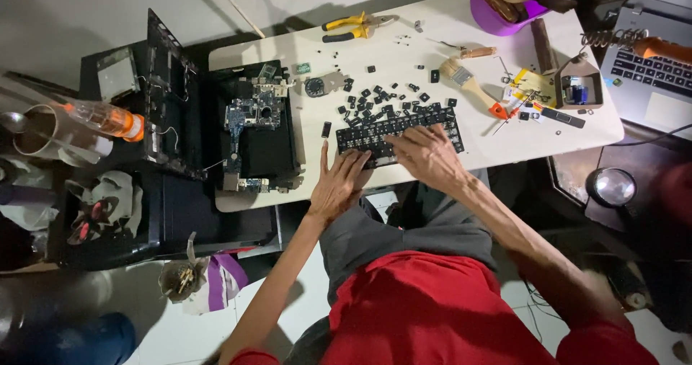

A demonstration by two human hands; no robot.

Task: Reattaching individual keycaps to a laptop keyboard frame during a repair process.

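A thin black rectangular laptop keyboard [401, 134] lies flat near the front edge of the white tabletop [404, 55], loose black keycaps [375, 98] scattered just behind it. The left hand [339, 181] presses its left end with fingers spread flat; the right hand [427, 156] rests spread on its middle. It looks light, flexible and fragile, best held by its long edges.

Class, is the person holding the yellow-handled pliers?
No: the pliers lie untouched on the table's far side, while both hands rest on the black keyboard.
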